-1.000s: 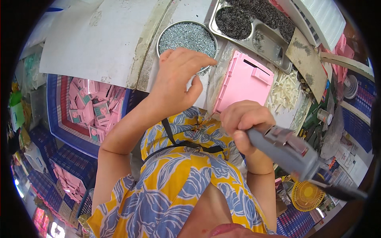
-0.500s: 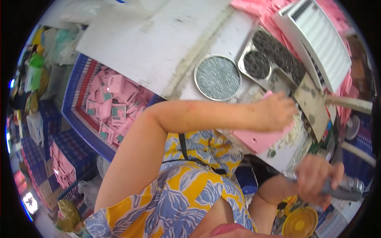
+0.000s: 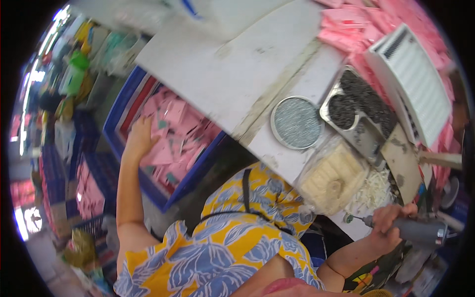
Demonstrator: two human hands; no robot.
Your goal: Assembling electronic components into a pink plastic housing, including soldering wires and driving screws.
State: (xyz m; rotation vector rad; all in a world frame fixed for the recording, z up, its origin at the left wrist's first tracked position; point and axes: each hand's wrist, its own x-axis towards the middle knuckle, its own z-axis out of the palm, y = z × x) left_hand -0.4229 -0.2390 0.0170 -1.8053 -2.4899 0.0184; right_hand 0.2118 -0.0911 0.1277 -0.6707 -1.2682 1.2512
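"What's left of the round tin (image 3: 297, 123)?"
"My left hand (image 3: 141, 138) is over pink cases (image 3: 174, 111) in the blue crate (image 3: 118, 105); whether its fingers grip one, I can't tell."
"And right of it?"
"My right hand (image 3: 387, 225) is there, nearer me, clenched round the grey power screwdriver (image 3: 420, 231)."

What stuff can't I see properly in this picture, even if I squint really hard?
All in the head view:
Bottom of the blue crate: hidden under the pink pieces.
Whether the left hand touches a piece: too blurred.
The right hand's palm: hidden, curled around the grey power tool.
Each tiny bit in the round dish: too small and blurred.
The yellow thing: mostly cut off by the bottom edge.
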